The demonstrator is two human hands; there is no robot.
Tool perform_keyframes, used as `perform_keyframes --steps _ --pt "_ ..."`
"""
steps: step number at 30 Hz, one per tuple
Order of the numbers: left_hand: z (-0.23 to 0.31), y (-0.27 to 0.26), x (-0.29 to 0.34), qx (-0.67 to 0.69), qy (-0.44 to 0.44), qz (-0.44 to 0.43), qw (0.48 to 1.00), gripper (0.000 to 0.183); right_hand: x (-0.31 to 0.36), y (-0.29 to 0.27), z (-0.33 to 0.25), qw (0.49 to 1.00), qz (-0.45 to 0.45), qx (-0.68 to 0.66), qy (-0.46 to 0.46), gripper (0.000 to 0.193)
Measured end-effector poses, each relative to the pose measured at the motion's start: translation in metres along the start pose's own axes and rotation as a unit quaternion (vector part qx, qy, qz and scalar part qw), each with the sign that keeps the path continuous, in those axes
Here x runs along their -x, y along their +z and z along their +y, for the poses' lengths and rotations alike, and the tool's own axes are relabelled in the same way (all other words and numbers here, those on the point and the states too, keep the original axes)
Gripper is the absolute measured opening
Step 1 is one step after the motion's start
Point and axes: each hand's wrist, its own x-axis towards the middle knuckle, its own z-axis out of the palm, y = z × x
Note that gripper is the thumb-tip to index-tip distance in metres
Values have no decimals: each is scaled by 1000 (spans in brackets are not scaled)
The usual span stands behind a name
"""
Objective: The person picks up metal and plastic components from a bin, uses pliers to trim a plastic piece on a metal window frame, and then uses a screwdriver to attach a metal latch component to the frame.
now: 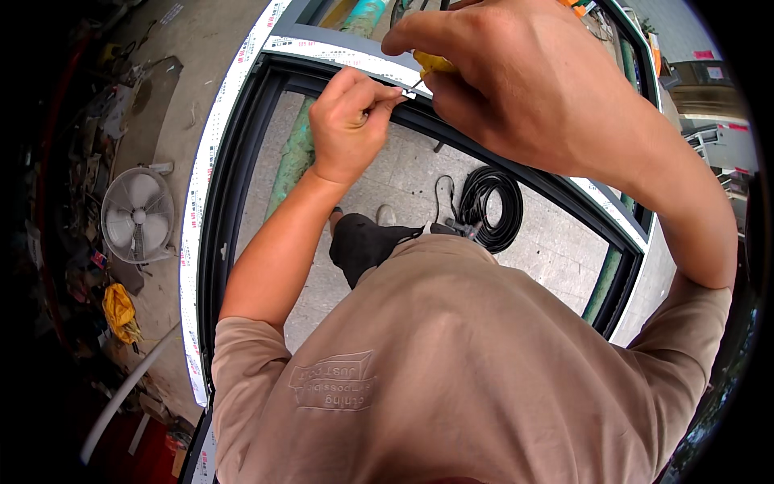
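Observation:
Both my hands are at the crossbar of a dark window frame (235,157) whose outer faces carry white printed protective film (201,185). My left hand (348,129) is closed, thumb and fingertips pinching a small white piece (409,94) at the crossbar's inner edge. From the right, my right hand (516,81) wraps round a yellow-handled screwdriver (434,63). Its thin shaft (416,83) slants down to the small piece. Most of the handle is hidden in my fingers, and whether the tip touches the piece is hard to tell.
Worn green bars (292,157) run beneath the frame. Through its opening, a coil of black hose or cable (513,211) lies on the tiled floor near my feet. A white fan (139,216) and a yellow bag (119,313) are on the left, beside clutter.

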Motion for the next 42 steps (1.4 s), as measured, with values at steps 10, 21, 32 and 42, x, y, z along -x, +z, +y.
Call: perform_keyframes --steps 10,21,32,42 --pt "-5 5 -1 35 -6 14 999 20 8 -28 16 986 -68 -69 -133 32" --pt "-5 1 -1 -21 -81 35 996 48 -34 -27 -41 979 -95 161 79 50" --pt "-4 0 -1 -34 -53 35 997 50 -25 16 -3 987 102 98 72 59" --pt "-3 -3 2 -33 -64 9 997 50 -3 -19 23 970 62 117 -202 39"
